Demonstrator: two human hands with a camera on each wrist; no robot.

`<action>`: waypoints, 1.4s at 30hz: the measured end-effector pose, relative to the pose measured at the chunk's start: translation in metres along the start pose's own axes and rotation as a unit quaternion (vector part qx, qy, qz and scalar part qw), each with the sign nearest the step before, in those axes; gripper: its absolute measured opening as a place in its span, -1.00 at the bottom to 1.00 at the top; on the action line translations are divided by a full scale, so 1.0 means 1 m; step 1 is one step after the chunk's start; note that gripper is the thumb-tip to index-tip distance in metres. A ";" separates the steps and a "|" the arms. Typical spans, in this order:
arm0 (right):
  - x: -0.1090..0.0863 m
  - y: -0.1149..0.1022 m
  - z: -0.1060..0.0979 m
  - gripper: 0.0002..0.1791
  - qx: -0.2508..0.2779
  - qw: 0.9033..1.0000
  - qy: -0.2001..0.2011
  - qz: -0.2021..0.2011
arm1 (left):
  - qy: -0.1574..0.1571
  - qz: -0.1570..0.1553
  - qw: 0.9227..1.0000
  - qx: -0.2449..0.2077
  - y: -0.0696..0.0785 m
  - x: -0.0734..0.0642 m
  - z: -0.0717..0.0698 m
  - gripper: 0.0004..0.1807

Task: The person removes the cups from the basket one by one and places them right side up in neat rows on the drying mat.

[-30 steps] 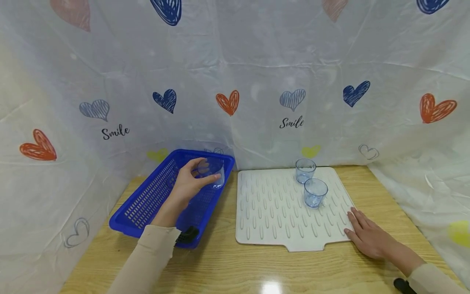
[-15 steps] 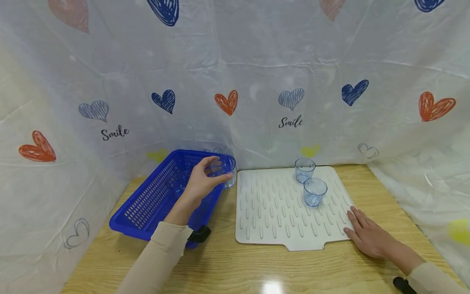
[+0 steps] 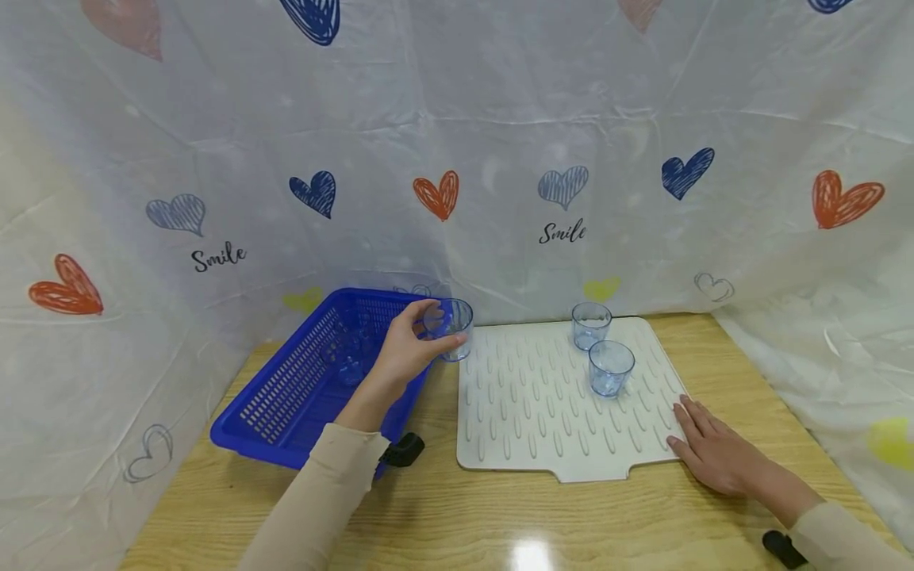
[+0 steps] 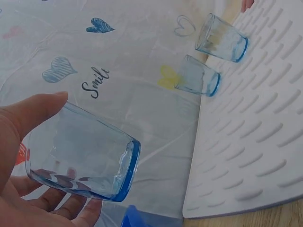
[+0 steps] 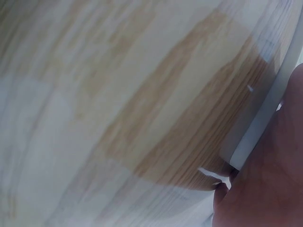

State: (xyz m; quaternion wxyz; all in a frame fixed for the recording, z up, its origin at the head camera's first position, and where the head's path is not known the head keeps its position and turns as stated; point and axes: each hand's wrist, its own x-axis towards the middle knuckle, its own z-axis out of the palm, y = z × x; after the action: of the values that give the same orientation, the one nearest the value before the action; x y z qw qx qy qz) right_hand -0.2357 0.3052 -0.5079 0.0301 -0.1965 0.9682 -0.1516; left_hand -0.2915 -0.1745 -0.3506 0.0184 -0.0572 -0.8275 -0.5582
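My left hand (image 3: 408, 349) grips a clear bluish drinking glass (image 3: 457, 331) between thumb and fingers, upright, over the gap between the basket and the mat. In the left wrist view the thumb lies along one side of that glass (image 4: 83, 151) and the fingers curl under the other. A white ridged draining mat (image 3: 521, 396) bears two similar upright glasses, one nearer (image 3: 611, 369) and one behind it (image 3: 590, 325). My right hand (image 3: 717, 452) lies with extended fingers at the mat's right edge, fingertips touching it.
A blue plastic basket (image 3: 286, 396) stands at the left, with more clear glassware (image 3: 350, 369) inside, hard to make out. The wooden table (image 3: 464, 519) reaches back to a white curtain (image 3: 493, 151) printed with hearts, which also hangs at both sides.
My left hand has carried the glass rightward from over the basket, past its right rim, to the mat's left edge. The right hand stays in place.
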 end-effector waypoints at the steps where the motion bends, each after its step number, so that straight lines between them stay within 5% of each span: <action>1: 0.001 0.002 0.000 -0.16 0.004 1.000 -0.003 0.002 | -0.001 0.000 1.000 0.002 0.001 0.001 0.002 -0.10; 21: 0.005 0.002 -0.002 -0.15 -0.005 1.000 0.005 -0.003 | -0.001 0.018 0.999 -0.043 0.007 0.029 0.061 -0.06; 42: 0.001 0.004 0.001 -0.17 -0.008 1.000 0.007 -0.001 | 0.004 -0.016 0.997 -0.071 -0.005 0.055 0.117 -0.05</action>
State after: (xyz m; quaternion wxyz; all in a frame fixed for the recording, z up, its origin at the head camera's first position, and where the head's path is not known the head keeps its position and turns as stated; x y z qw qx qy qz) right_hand -0.2377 0.3085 -0.5106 0.0220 -0.1965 0.9694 -0.1456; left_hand -0.3430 -0.0645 -0.3944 0.0091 -0.0431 -0.7862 -0.6163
